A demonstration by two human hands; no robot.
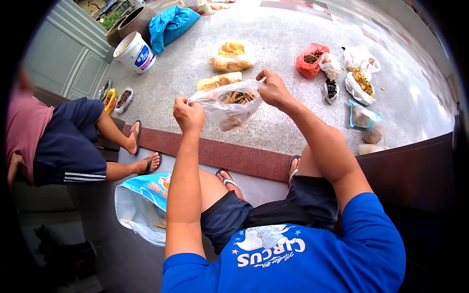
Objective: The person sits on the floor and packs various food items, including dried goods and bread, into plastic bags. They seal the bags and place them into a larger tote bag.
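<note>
Between my hands hangs a clear plastic bag (216, 104), its mouth stretched wide. My left hand (189, 114) pinches one corner of the rim, and my right hand (273, 89) grips the opposite corner. Inside the bag lie brown, stick-like dried pieces (238, 97), some seemingly bundled. Just behind it on the ground is a pale yellowish wrapped bundle (219, 81), partly covered by the bag. Farther back sits an open plastic bag (232, 66) holding yellow dried strands (231, 49).
To the right stand a red plastic bag (311, 60), a white bag of yellow slices (361, 86) and a blue-edged packet (362, 114). A white bucket (135, 53) and blue sack (174, 27) stand back left. Another person (69, 139) sits left, near an open blue-and-white bag (141, 205).
</note>
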